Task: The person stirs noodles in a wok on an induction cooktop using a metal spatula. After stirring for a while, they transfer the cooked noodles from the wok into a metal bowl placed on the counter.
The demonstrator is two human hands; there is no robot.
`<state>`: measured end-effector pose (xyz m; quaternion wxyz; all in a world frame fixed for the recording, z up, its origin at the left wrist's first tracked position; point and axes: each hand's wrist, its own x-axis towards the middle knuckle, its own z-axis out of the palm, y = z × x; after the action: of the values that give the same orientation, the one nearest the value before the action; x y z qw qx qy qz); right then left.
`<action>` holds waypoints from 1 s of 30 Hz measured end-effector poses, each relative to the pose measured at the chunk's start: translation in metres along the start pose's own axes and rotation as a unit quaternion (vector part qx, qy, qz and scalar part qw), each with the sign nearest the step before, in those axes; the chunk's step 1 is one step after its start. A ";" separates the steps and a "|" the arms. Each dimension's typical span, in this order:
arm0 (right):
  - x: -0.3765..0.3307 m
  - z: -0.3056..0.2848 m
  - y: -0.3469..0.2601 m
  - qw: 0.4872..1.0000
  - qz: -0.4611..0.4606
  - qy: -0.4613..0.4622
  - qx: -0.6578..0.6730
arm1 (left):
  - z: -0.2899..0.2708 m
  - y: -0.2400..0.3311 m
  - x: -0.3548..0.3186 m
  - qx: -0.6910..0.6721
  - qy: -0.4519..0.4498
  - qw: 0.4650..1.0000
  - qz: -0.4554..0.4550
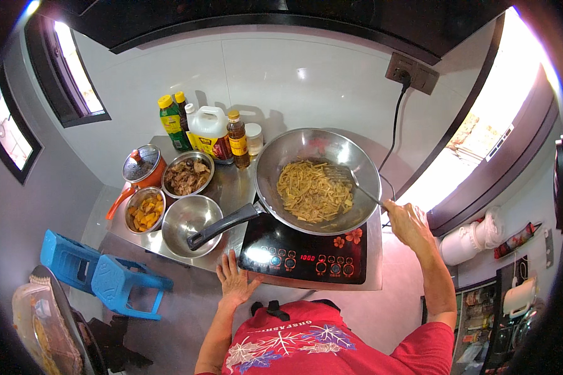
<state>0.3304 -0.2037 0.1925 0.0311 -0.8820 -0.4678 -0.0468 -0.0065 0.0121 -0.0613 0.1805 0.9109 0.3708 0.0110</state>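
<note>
A steel wok (270, 139) sits on a black induction cooktop (275, 240) with lit red digits. Pale shredded strips of food (313, 190) lie in a heap across its bottom. My right hand (410, 223) is closed round the handle of a slotted spatula (340, 174), whose head rests in the strips on the right side. My left hand (235, 279) lies with fingers spread on the counter's front edge, just left of the cooktop. It holds nothing. Above it, the wok's black handle (228, 225) reaches out over an empty steel bowl (184, 222).
Left of the wok stand a bowl of cooked meat (187, 177), a bowl of orange chunks (145, 210) and a lidded orange pot (142, 167). Several bottles (237, 140) line the wall behind. A power cord (395, 131) hangs at the right; blue stools (122, 284) stand lower left.
</note>
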 end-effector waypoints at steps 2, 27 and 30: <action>-0.013 -0.011 -0.011 0.999 0.029 -0.036 -0.004 | -0.006 0.003 0.000 0.002 -0.018 1.000 -0.006; -0.039 -0.014 -0.016 0.999 0.006 -0.009 -0.051 | -0.003 0.002 -0.001 0.000 -0.007 1.000 -0.004; -0.048 -0.023 -0.027 0.999 0.019 -0.032 -0.036 | 0.003 -0.001 -0.002 -0.013 0.022 1.000 0.008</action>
<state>0.2803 -0.2305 0.2100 -0.0149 -0.8922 -0.4501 -0.0348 -0.0085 0.0103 -0.0646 0.1837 0.9110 0.3674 0.0373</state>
